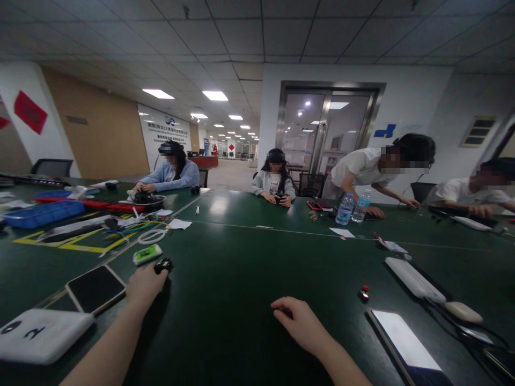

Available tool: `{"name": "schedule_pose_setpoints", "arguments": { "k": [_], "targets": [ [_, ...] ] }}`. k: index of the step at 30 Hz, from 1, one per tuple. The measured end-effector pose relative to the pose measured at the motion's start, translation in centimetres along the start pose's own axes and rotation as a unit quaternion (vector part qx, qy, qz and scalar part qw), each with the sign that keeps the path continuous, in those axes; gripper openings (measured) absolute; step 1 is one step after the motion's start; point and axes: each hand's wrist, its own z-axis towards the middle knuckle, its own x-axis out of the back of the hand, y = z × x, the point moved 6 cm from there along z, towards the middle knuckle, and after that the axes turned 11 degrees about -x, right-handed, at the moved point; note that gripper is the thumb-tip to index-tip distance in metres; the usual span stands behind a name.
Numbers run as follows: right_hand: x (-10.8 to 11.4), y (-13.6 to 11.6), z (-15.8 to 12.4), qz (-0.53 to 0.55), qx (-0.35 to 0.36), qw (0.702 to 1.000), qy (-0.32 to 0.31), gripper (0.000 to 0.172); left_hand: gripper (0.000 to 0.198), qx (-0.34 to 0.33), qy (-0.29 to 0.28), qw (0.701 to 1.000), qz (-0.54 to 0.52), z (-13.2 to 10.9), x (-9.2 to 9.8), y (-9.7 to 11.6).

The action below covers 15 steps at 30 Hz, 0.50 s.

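My left hand (145,285) is closed on a small black object (163,265) at the left of the green table (225,300); its exact kind cannot be made out. Just behind that hand lies a green-and-white packet (147,254). A dark-screened phone or tablet (96,288) lies beside my left wrist. My right hand (301,323) rests on the table, thumb and forefinger apart, holding nothing. Off to its right stands a small red-and-silver item (364,293).
A white box (44,335) sits at near left, a lit phone (406,343) at near right. Behind it are a white power strip (414,279) and cables. Water bottles (345,210), a blue tray (44,214) and coiled white cable (152,237) stand farther back. Several people sit or lean around the table.
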Motion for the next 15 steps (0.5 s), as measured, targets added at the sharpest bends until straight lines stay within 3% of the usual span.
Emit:
{"name": "schedule_pose_setpoints", "arguments": {
  "k": [5, 15],
  "targets": [
    [0.0, -0.5, -0.2, -0.004, -0.001, 1.000, 0.004, 0.026, 0.045, -0.013, 0.000, 1.000, 0.003, -0.4, 0.3, 0.6],
    [0.2, -0.8, -0.4, -0.014, -0.010, 1.000, 0.005, 0.027, 0.051, -0.018, -0.026, 0.999, -0.017, 1.0, -0.9, -0.4]
  ]
}}
